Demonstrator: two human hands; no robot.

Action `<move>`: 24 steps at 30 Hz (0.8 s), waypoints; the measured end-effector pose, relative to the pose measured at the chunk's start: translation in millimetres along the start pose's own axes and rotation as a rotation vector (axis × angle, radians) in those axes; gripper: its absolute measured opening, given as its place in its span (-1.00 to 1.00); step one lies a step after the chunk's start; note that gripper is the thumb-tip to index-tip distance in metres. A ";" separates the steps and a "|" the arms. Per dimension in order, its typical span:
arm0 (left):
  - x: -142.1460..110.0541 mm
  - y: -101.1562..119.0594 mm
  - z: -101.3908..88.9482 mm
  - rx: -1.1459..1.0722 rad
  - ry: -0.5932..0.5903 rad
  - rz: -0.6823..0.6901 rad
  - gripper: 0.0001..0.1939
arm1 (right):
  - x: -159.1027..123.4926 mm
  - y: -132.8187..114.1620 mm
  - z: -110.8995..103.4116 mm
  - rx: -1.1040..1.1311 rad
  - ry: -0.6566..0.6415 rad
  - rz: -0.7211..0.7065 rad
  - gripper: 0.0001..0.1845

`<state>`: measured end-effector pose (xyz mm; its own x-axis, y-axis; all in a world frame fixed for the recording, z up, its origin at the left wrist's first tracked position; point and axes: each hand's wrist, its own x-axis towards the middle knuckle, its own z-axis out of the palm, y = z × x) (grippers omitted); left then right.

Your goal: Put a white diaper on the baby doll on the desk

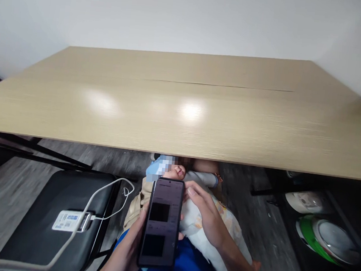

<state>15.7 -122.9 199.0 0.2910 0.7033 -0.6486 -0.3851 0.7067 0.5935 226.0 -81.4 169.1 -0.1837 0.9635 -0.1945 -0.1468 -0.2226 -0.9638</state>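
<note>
A dark smartphone (161, 223) stands upright in front of me, its screen lit dimly with two dark rectangles on it. My left hand (139, 227) is wrapped around the phone from behind, fingertips showing past its right edge. Beside the phone's upper right corner is my right hand (203, 208), fingers stretched toward the edge; whether they touch it I cannot tell. Beyond the phone a small child in light patterned clothes (196, 216) lies across my lap, partly hidden by phone and arms. Blue cloth (184, 263) shows below.
A wooden table (181, 131) spans the view ahead, against a white wall. At left, a black stool (50, 195) bears a white power bank (70, 220) with a cable (87, 203) plugged in. Containers with a green rim (307, 228) stand on a dark shelf at right.
</note>
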 end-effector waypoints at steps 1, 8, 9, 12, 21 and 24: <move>-1.4 3.2 -0.8 -0.003 -0.017 -0.007 -0.22 | -0.1 0.5 0.0 0.012 -0.020 0.009 -0.54; -9.2 15.4 -11.2 -0.054 -0.093 -0.071 -0.10 | -1.8 3.9 -0.2 -0.073 -0.038 0.002 -0.63; -9.7 15.7 -12.4 -0.047 -0.081 -0.076 -0.07 | -2.7 3.5 0.8 -0.087 -0.043 0.005 -0.65; -9.5 16.1 -13.5 -0.017 -0.049 -0.057 -0.02 | -5.4 2.3 5.0 -0.118 -0.070 -0.012 -0.67; -8.9 18.0 -12.1 0.038 -0.085 -0.022 -0.15 | -8.1 -3.2 15.7 -0.164 -0.127 -0.100 -0.58; -9.9 17.9 -10.7 0.046 -0.071 -0.034 -0.13 | -8.9 -5.0 17.2 -0.184 -0.131 -0.097 -0.50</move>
<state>-3.4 -118.1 210.9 0.3658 0.6810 -0.6343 -0.3337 0.7322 0.5937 211.7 -91.4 178.8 -0.3039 0.9488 -0.0856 0.0077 -0.0874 -0.9961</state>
